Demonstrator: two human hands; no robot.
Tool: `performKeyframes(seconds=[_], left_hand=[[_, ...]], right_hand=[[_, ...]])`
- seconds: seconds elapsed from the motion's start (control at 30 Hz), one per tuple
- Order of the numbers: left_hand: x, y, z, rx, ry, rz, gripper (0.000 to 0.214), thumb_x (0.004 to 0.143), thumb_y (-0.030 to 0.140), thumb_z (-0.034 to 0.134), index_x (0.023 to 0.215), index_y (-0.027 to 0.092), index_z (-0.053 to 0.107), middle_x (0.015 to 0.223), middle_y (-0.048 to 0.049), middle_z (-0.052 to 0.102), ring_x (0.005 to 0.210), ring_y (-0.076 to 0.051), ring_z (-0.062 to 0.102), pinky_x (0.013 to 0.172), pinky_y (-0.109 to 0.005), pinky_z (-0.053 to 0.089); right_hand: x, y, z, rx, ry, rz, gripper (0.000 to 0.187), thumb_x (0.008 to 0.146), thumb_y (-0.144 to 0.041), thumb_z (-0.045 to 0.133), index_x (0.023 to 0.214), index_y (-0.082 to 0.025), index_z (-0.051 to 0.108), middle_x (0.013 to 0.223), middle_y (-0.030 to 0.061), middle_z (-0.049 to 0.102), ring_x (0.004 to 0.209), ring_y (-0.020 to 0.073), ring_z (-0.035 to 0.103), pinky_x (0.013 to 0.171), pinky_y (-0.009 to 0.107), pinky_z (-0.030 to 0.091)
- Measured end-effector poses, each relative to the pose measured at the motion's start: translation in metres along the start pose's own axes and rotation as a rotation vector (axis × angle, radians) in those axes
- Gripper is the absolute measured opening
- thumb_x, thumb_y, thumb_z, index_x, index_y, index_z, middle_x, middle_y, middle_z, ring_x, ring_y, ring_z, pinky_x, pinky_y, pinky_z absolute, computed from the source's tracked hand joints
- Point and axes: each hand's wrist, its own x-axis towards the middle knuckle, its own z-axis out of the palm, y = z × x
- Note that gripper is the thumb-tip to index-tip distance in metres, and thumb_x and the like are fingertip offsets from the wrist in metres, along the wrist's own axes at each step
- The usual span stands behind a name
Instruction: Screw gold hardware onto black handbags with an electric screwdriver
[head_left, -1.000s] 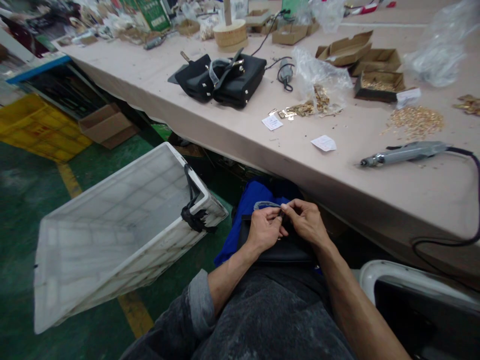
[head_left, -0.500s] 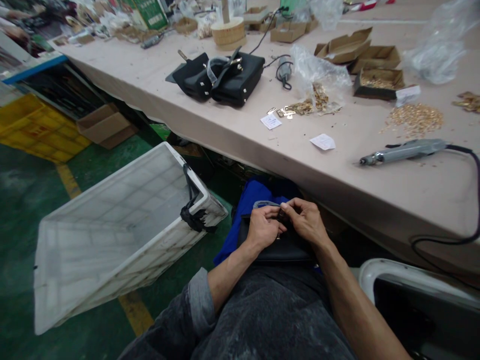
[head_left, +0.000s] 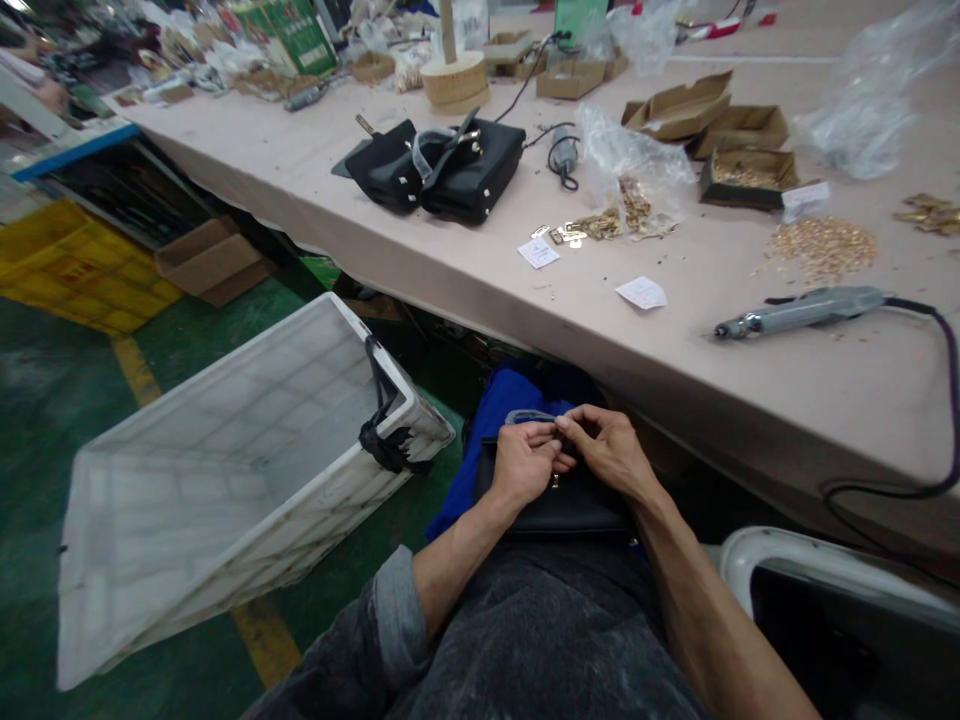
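On my lap lies a black handbag, with blue cloth beneath and behind it. My left hand is closed at the bag's upper part, its fingers bent round a piece that they mostly hide. Thumb and forefinger of my right hand pinch at the same spot, and the fingertips of both hands meet there. What they grip is too small and covered to make out. A clear-wrapped handle arches just behind my left fingers. Below the fingertips a small gold-coloured fitting shows on the bag.
A large white crate stands on the floor to the left. The table ahead carries black handbags, a grey electric screwdriver, loose gold pieces and cardboard boxes. A white-rimmed container sits at lower right.
Both hands stay at the same spot on the bag, with only small finger shifts. The gold-coloured fitting shows a little more clearly. The view has tilted slightly.
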Motion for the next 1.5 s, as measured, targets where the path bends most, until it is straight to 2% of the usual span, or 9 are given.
performKeyframes(seconds=[0.13, 0.27, 0.33, 0.47, 0.57, 0.77, 0.93, 1.17, 1.5], left_hand=[[-0.003, 0.003, 0.002, -0.002, -0.006, 0.014, 0.028, 0.083, 0.019, 0.074, 0.107, 0.006, 0.072, 0.079, -0.0117, 0.076, 0.062, -0.022, 0.075, 0.058, -0.027, 0.063], [-0.006, 0.009, 0.002, 0.030, -0.018, 0.046, 0.030, 0.080, 0.035, 0.078, 0.091, 0.009, 0.070, 0.062, -0.0080, 0.071, 0.048, -0.019, 0.068, 0.047, -0.024, 0.056], [-0.005, 0.011, 0.001, 0.056, -0.015, 0.072, 0.030, 0.081, 0.039, 0.077, 0.087, 0.010, 0.068, 0.057, -0.0067, 0.068, 0.045, -0.018, 0.065, 0.044, -0.022, 0.052], [-0.002, 0.013, 0.000, 0.055, -0.007, 0.076, 0.036, 0.079, 0.044, 0.077, 0.090, 0.011, 0.070, 0.063, -0.0084, 0.072, 0.050, -0.019, 0.068, 0.048, -0.024, 0.055], [0.002, 0.011, 0.000, 0.076, 0.000, 0.057, 0.038, 0.078, 0.050, 0.075, 0.082, 0.013, 0.066, 0.058, -0.0080, 0.069, 0.046, -0.019, 0.066, 0.046, -0.025, 0.053], [0.003, 0.005, -0.001, 0.128, 0.007, 0.072, 0.036, 0.079, 0.051, 0.072, 0.073, 0.017, 0.061, 0.047, -0.0056, 0.064, 0.035, -0.016, 0.056, 0.038, -0.021, 0.043], [0.004, 0.002, -0.002, 0.129, 0.019, 0.079, 0.039, 0.079, 0.054, 0.074, 0.076, 0.016, 0.065, 0.046, -0.0055, 0.063, 0.034, -0.016, 0.056, 0.038, -0.021, 0.042], [0.007, 0.008, -0.001, 0.087, -0.005, -0.002, 0.041, 0.067, 0.048, 0.081, 0.082, 0.011, 0.069, 0.058, -0.0099, 0.070, 0.043, -0.019, 0.064, 0.042, -0.025, 0.050], [0.005, 0.008, 0.000, 0.116, 0.044, 0.030, 0.027, 0.074, 0.040, 0.070, 0.080, 0.013, 0.067, 0.056, -0.0061, 0.067, 0.037, -0.016, 0.058, 0.037, -0.022, 0.044]], right_hand=[[-0.001, -0.003, 0.005, -0.135, 0.095, -0.094, 0.042, 0.098, -0.050, 0.059, 0.072, -0.019, 0.065, 0.065, 0.0013, 0.059, 0.057, 0.0162, 0.046, 0.055, 0.029, 0.032], [0.000, -0.006, 0.009, -0.128, 0.136, -0.140, 0.044, 0.100, -0.046, 0.056, 0.065, -0.019, 0.058, 0.061, 0.0009, 0.055, 0.059, 0.0169, 0.049, 0.058, 0.029, 0.034], [0.001, -0.006, 0.010, -0.113, 0.140, -0.137, 0.044, 0.100, -0.045, 0.055, 0.065, -0.019, 0.057, 0.063, 0.0010, 0.056, 0.061, 0.0170, 0.051, 0.059, 0.028, 0.034], [0.003, -0.007, 0.010, -0.072, 0.124, -0.073, 0.042, 0.099, -0.048, 0.057, 0.070, -0.018, 0.060, 0.063, -0.0003, 0.055, 0.061, 0.0159, 0.048, 0.057, 0.027, 0.033], [0.004, -0.007, 0.011, -0.058, 0.082, -0.015, 0.038, 0.095, -0.047, 0.062, 0.071, -0.018, 0.062, 0.062, -0.0012, 0.055, 0.057, 0.0146, 0.046, 0.054, 0.026, 0.031], [0.005, -0.001, 0.017, -0.196, 0.191, -0.137, 0.041, 0.095, -0.044, 0.059, 0.063, -0.019, 0.060, 0.060, 0.0009, 0.055, 0.059, 0.0171, 0.051, 0.059, 0.028, 0.034], [0.006, 0.000, 0.017, -0.198, 0.177, -0.068, 0.043, 0.094, -0.046, 0.059, 0.062, -0.018, 0.061, 0.060, 0.0019, 0.057, 0.059, 0.0167, 0.052, 0.058, 0.028, 0.033], [0.013, 0.007, 0.016, -0.145, 0.116, 0.025, 0.052, 0.096, -0.053, 0.053, 0.061, -0.016, 0.062, 0.058, 0.0021, 0.056, 0.058, 0.0159, 0.050, 0.056, 0.028, 0.032], [0.014, 0.007, 0.018, -0.135, 0.091, 0.022, 0.058, 0.099, -0.059, 0.050, 0.060, -0.017, 0.060, 0.057, 0.0025, 0.059, 0.057, 0.0164, 0.052, 0.056, 0.028, 0.033]])
